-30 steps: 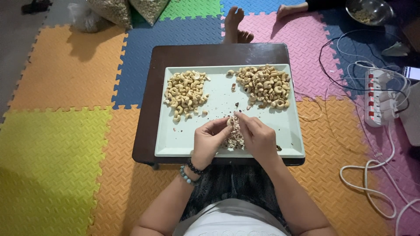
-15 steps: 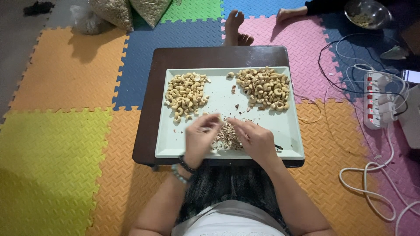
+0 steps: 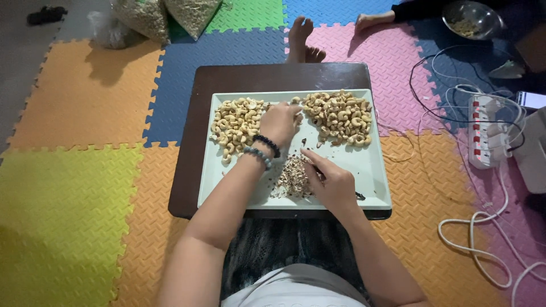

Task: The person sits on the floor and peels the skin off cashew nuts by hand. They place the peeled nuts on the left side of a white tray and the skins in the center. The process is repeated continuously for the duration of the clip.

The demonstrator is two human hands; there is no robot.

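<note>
Left hand [image 3: 280, 122], fingers curled, on edge of left cashew pile [image 3: 236, 125], pinching maybe one nut; cannot tell for sure. Right hand [image 3: 333, 183] closed around small dark tool, just beside heap of skins [image 3: 293, 181]. All on pale tray [image 3: 369, 170] on table [image 3: 193, 142]. Right cashew pile [image 3: 340, 117] untouched.

Pale cashews [image 3: 340, 116]; pale green tray [image 3: 369, 176]; dark brown table [image 3: 273, 77]; multicoloured mats [image 3: 74, 187].
</note>
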